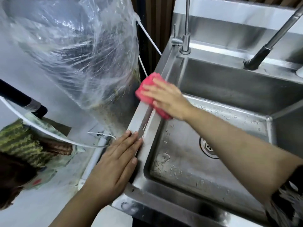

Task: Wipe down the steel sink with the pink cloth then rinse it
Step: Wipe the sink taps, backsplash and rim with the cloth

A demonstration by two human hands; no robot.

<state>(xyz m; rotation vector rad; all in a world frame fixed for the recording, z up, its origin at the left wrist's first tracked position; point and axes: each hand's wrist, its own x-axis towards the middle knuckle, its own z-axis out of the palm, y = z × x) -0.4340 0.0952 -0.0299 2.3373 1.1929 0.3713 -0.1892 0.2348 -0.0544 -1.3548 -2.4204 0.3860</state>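
Flat-fingered, the right grip (165, 99) presses the pink cloth (144, 90) on the steel sink (148, 126) left rim, whose length runs back to the left grip (114, 163), flat, holding nothing.

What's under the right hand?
The pink cloth, pressed flat by the right hand onto the left rim of the steel sink. The rim surface beneath the cloth is covered, so its state cannot be seen.
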